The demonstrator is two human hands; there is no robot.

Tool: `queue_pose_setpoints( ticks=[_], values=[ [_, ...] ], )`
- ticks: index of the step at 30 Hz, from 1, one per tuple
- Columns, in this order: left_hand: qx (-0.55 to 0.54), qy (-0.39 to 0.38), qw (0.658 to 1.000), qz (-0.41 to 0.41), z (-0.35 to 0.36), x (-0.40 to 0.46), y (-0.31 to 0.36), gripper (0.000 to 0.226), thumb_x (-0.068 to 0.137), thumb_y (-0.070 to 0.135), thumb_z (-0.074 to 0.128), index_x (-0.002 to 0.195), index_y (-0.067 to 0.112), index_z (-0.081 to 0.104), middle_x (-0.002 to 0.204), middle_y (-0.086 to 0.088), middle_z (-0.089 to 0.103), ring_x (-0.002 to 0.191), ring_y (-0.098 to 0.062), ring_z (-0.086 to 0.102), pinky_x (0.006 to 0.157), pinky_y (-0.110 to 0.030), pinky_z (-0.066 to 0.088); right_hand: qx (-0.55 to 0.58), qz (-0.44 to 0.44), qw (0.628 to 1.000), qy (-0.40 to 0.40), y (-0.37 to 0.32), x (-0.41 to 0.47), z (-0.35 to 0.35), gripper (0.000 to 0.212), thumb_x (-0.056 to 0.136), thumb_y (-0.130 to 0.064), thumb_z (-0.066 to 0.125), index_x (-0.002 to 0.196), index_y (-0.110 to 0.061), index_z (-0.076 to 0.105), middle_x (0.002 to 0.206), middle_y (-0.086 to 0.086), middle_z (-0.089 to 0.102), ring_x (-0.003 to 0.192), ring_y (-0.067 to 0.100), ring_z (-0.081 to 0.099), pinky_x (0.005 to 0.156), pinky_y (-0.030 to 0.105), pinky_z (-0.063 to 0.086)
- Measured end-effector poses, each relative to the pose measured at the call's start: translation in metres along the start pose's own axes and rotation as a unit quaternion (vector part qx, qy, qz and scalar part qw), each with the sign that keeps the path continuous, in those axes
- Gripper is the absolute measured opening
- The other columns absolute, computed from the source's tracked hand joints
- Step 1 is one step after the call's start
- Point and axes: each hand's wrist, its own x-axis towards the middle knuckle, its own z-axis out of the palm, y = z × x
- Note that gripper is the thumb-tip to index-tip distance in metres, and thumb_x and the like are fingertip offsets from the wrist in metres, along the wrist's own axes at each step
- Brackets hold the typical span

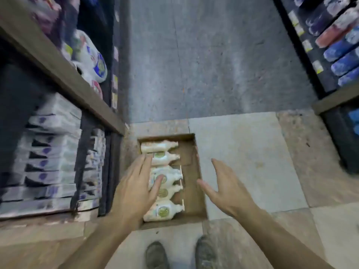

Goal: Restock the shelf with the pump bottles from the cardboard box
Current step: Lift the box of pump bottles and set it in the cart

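Note:
An open cardboard box (196, 193) lies on the floor below me. Several white pump bottles (165, 159) with green round labels lie on their sides in a row along its left half, pumps pointing right. My left hand (136, 189) hovers over the middle bottles with fingers spread and holds nothing. My right hand (225, 187) is open, palm turned left, above the box's right edge. The shelf (64, 74) stands on my left with a brown wooden board.
White and purple packs (48, 158) fill the lower left shelf, and white jugs (91, 57) sit on the board above. Another shelf with blue and red packs (342, 45) stands at the right. My shoes (180, 255) are just before the box on the tiled floor.

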Motion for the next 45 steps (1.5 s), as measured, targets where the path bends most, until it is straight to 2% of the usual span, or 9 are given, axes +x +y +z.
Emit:
queue_pose_setpoints(
  ticks=[5,11,15,19,23,34,39,42,45],
  values=[
    [0.037,-0.09,0.995,-0.026,0.161,-0.02,-0.105,0.054,0.087,0.025,0.063,0.136,0.007,0.048,0.14,-0.013,0.051,0.128,-0.03,0.05,0.1,-0.045,0.048,-0.022,0.046,0.997,-0.054,0.084,0.081,0.145,0.071,0.097,-0.051,0.049,0.154,-0.019,0.02,0.157,0.002,0.031,0.142,0.02,0.031,0.109,0.036,0.032],
    [0.038,-0.12,0.979,-0.16,0.269,-0.037,-0.197,0.062,0.096,0.026,0.045,0.151,0.021,0.017,0.159,-0.01,0.02,0.134,-0.037,0.038,0.102,-0.054,0.041,-0.008,0.084,0.996,0.026,0.146,0.167,0.257,0.085,0.093,-0.039,0.062,0.157,-0.025,0.008,0.152,0.011,0.037,0.131,0.036,0.047,0.103,0.049,0.043],
    [0.018,-0.15,0.978,-0.145,0.304,-0.039,-0.218,0.075,0.095,0.028,0.044,0.151,0.031,-0.005,0.13,-0.015,0.055,0.093,-0.037,0.062,0.081,-0.05,0.052,-0.018,0.062,0.997,0.052,0.161,0.181,0.292,0.095,0.094,-0.024,0.063,0.156,-0.031,-0.009,0.145,0.015,0.046,0.114,0.041,0.057,0.094,0.052,0.049],
    [-0.031,-0.128,0.975,-0.18,0.324,-0.034,-0.22,0.084,0.095,0.024,0.049,0.147,0.037,-0.016,0.125,-0.012,0.059,0.098,-0.032,0.062,0.084,-0.054,0.053,-0.023,0.072,0.994,0.084,0.164,0.183,0.31,0.097,0.094,-0.008,0.06,0.156,-0.027,-0.012,0.129,0.018,0.054,0.08,0.025,0.05,0.074,0.042,0.045],
    [-0.041,-0.118,0.963,-0.241,0.335,-0.023,-0.22,0.097,0.091,0.018,0.054,0.142,0.041,-0.025,0.102,-0.013,0.066,0.087,-0.033,0.063,0.078,-0.054,0.053,-0.027,0.081,0.992,0.096,0.169,0.187,0.314,0.095,0.094,0.0,0.055,0.156,-0.026,-0.013,0.079,0.01,0.053,0.057,0.015,0.045,0.059,0.034,0.036],
    [-0.11,-0.089,0.962,-0.233,0.282,-0.043,-0.184,0.08,0.095,0.013,0.046,0.151,0.028,-0.008,0.081,-0.013,0.066,0.069,-0.027,0.063,0.07,-0.048,0.056,-0.001,0.01,0.993,0.118,0.158,0.162,0.245,0.092,0.087,0.005,0.059,0.159,-0.023,0.008,0.069,0.001,0.05,0.058,0.004,0.044,0.055,0.027,0.039],
    [-0.139,-0.081,0.96,-0.229,0.188,-0.051,-0.122,0.078,0.095,0.011,0.049,0.152,0.026,-0.001,0.08,-0.007,0.066,0.066,-0.019,0.063,0.065,-0.038,0.054,0.006,0.018,0.994,0.11,0.135,0.103,0.164,0.093,0.088,0.004,0.06,0.159,-0.027,0.007,0.069,0.002,0.054,0.059,0.007,0.048,0.054,0.027,0.039],
    [-0.108,-0.06,0.971,-0.203,0.111,-0.045,-0.072,0.076,0.093,0.008,0.053,0.153,0.02,0.007,0.061,0.012,0.048,0.055,0.0,0.047,0.049,-0.018,0.034,0.014,0.014,0.992,0.127,0.114,0.062,0.091,0.095,0.089,0.003,0.06,0.159,-0.031,0.005,0.075,0.005,0.059,0.058,0.008,0.05,0.059,0.031,0.045],
    [-0.084,-0.058,0.978,-0.181,0.024,-0.032,-0.023,0.076,0.091,0.009,0.052,0.153,0.021,0.009,0.067,0.001,0.058,0.055,-0.009,0.05,0.051,-0.027,0.03,0.016,0.014,0.989,0.147,0.085,0.02,0.001,0.093,0.09,0.001,0.06,0.158,-0.034,0.007,0.068,0.003,0.057,0.055,0.012,0.05,0.059,0.032,0.044]
  ],
)
